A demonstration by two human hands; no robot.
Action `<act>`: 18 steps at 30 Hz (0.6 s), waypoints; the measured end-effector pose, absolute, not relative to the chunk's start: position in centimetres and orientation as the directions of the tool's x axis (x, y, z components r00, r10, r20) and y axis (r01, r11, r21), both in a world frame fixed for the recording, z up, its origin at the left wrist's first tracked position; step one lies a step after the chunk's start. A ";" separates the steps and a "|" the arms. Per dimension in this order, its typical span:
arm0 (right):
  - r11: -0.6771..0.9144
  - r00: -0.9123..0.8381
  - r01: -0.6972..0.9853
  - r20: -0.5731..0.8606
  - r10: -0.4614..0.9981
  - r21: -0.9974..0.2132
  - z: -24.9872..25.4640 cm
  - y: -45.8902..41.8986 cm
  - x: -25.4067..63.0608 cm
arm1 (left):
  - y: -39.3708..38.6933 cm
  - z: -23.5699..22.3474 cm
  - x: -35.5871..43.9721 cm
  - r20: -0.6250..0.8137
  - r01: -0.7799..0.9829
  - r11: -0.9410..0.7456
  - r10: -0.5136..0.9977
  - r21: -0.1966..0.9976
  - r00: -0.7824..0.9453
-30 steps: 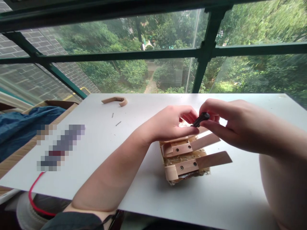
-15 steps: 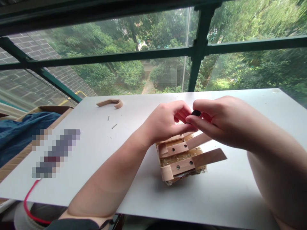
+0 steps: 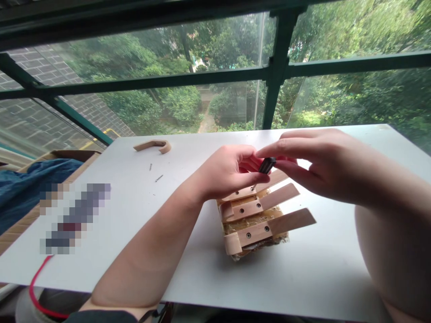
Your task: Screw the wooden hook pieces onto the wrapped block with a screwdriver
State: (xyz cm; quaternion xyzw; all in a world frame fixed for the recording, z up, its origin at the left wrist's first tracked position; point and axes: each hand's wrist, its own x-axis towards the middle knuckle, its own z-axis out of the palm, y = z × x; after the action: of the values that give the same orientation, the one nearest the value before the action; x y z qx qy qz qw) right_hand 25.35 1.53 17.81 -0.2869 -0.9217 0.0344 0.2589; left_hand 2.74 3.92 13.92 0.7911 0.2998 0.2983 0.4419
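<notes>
A black ribbed handle (image 3: 267,165), which looks like a screwdriver's, is tilted above a wrapped block (image 3: 274,214) with wooden strips screwed across it. My left hand (image 3: 227,170) curls around the lower part of the handle, thumb in front. At the handle's upper end, my right hand (image 3: 308,154) touches it with thumb and fingertips, its index finger reaching over the top. A thin shaft shows near a screw on a rear strip, partly hidden by my left hand. The nearest wooden strip (image 3: 291,220) has two dark screws and a curled left end.
A loose bent wooden strip (image 3: 153,145) lies at the back left of the white table (image 3: 195,260). Two screws (image 3: 159,178) rest in front of it. A blurred-out object (image 3: 79,215) and red cord (image 3: 33,287) are at left, beside a cardboard box (image 3: 72,155).
My right hand's fingers have loosened and spread from their tight pinch, so more of the black handle shows. The handle has tilted and come slightly left. The block stays in place.
</notes>
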 end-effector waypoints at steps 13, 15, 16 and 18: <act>0.762 -0.713 0.559 0.278 0.643 -0.328 17.6 1.2 25.1 | 3.7 14.6 2.5 0.177 0.245 -0.513 0.641 0.823 0.747; 0.739 -0.699 0.600 0.249 0.671 -0.308 17.6 1.0 25.0 | 3.6 14.5 2.6 0.171 0.247 -0.514 0.636 0.822 0.753; 0.725 -0.687 0.624 0.238 0.687 -0.291 17.7 1.0 25.0 | 3.6 14.5 2.6 0.167 0.250 -0.513 0.635 0.821 0.754; 0.686 -0.647 0.682 0.228 0.727 -0.254 17.6 1.0 24.7 | 3.5 14.4 2.6 0.163 0.272 -0.523 0.642 0.808 0.749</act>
State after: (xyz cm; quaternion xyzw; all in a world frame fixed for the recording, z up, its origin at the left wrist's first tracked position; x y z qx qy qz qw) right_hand 24.73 1.02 17.63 -0.3894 -0.9046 0.0727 0.1573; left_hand 2.63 3.54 14.40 0.8425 0.2712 0.2277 0.4060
